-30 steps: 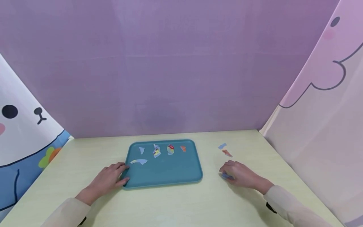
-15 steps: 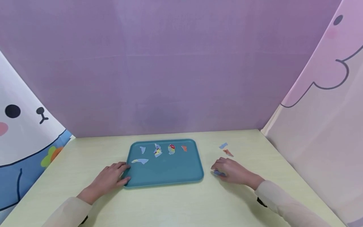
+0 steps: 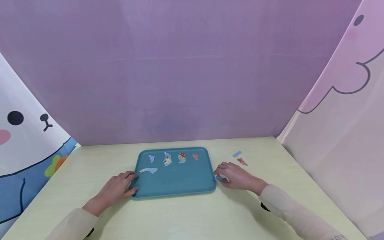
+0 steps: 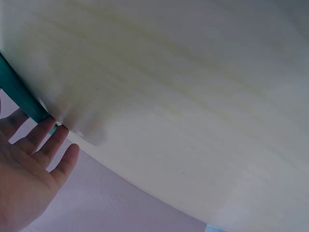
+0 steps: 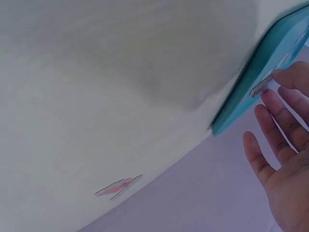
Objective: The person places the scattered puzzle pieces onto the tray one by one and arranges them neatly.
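Note:
A teal tray (image 3: 177,183) lies on the table. My left hand (image 3: 115,190) rests on its left rim, fingers fairly straight, thumb near the front corner; the left wrist view shows these fingertips against the tray edge (image 4: 21,94). At the right rim, my right hand (image 3: 237,176) pinches a flat bluish puzzle piece (image 3: 222,179) between thumb and fingers. In the right wrist view this piece (image 5: 260,87) shows a brownish edge in front of the tray. Several irregular printed pieces lie in the tray, among them a long pale-blue one (image 3: 149,170) and a red-and-yellow one (image 3: 182,158).
To the right of the tray, a small blue piece (image 3: 237,154) and an orange one (image 3: 242,162) lie close together on the pale table (image 3: 186,220). A purple curtain (image 3: 192,73) rises behind the table, with printed cloths at both sides.
My right hand has moved left with the bluish puzzle piece, from the open table to the tray's right rim. The left hand has stayed on the left rim.

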A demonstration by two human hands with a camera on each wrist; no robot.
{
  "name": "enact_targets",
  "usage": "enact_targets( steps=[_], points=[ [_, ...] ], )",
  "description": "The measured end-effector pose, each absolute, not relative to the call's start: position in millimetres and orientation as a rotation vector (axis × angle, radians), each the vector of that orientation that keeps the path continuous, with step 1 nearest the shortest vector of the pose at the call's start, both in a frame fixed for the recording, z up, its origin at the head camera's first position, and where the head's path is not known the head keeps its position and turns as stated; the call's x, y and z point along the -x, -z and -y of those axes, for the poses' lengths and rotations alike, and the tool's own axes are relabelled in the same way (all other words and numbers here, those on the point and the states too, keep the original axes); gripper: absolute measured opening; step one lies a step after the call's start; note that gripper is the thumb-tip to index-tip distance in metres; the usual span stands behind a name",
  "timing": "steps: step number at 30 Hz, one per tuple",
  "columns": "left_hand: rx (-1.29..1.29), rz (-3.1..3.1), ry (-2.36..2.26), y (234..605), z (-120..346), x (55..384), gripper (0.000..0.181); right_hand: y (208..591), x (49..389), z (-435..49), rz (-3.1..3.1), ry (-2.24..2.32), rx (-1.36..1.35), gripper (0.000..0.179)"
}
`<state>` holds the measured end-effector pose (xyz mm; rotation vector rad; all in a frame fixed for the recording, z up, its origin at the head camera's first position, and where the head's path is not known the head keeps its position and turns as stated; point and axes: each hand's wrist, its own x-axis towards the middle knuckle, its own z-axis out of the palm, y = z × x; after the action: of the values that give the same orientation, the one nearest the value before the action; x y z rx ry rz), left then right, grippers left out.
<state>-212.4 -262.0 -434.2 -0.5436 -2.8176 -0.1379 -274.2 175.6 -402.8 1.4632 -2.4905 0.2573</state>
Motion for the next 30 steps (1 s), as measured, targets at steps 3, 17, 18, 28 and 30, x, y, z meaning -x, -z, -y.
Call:
enact_targets(
  steps=[3,17,18,28,30],
  points=[
    [0.538,2.82,0.133,434.5,261.7,212.8,0.046,401.5,276.2,-169.0,2.464,-0.272,-1.486,0.024],
    [0.55,2.814,0.129,436.9,263.6,213.9,0.045,401.3,285.1,-132.5,2.521,-0.198,-1.518,0.023],
    [0.549,2.813,0.129,437.1,263.7,214.1,0.045,402.1,286.1,-129.6,2.516,-0.201,-1.526,0.023],
    [0.547,2.813,0.133,439.4,263.9,215.3,0.046,406.5,293.8,-102.9,2.477,-0.187,-1.593,0.02],
    [0.548,2.81,0.134,438.5,263.8,214.7,0.046,406.9,295.1,-97.6,2.468,-0.178,-1.604,0.02]
  ],
)
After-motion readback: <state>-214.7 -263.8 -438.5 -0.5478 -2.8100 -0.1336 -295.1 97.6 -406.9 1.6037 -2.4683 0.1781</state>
